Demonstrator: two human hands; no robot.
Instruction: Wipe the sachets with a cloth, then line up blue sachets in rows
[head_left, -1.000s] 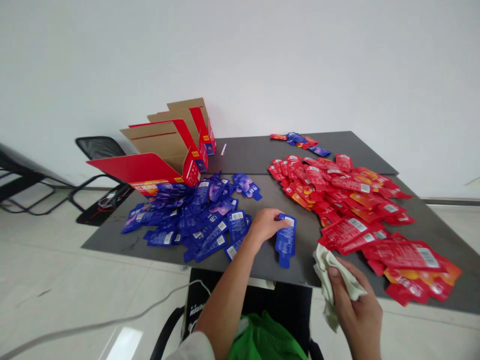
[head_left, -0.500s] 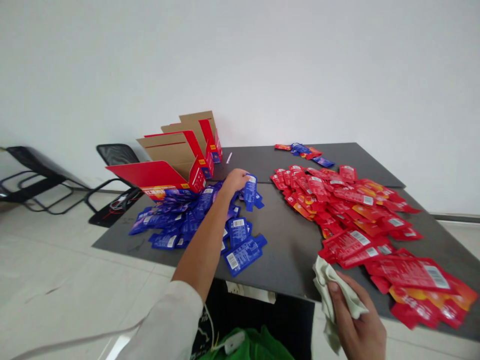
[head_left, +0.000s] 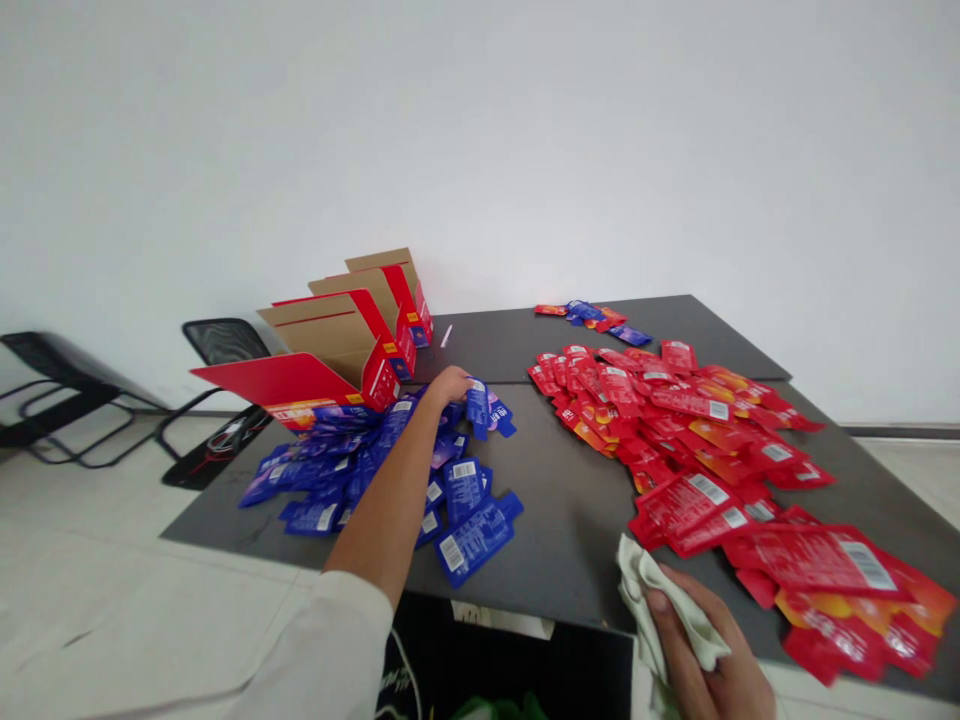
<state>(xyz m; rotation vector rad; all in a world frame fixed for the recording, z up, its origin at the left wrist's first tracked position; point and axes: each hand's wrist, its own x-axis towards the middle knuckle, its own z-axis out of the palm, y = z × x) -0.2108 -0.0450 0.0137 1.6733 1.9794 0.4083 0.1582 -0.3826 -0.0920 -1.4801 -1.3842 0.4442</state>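
Reaching over blue sachets (head_left: 463, 487), left hand (head_left: 450, 385) by cardboard cartons (head_left: 330, 335)

L arm (head_left: 382, 490) is being held stretched twd far left, forearm bare past pale sleeve (head_left: 322, 650). L hand (head_left: 450, 385) is being kept palm down, fingers bunched fwd, a bit blurred. R hand (head_left: 701, 650) is being held well apart at near right, fingers (head_left: 675, 640) being curled closed, lower part being cut off at view's edge.
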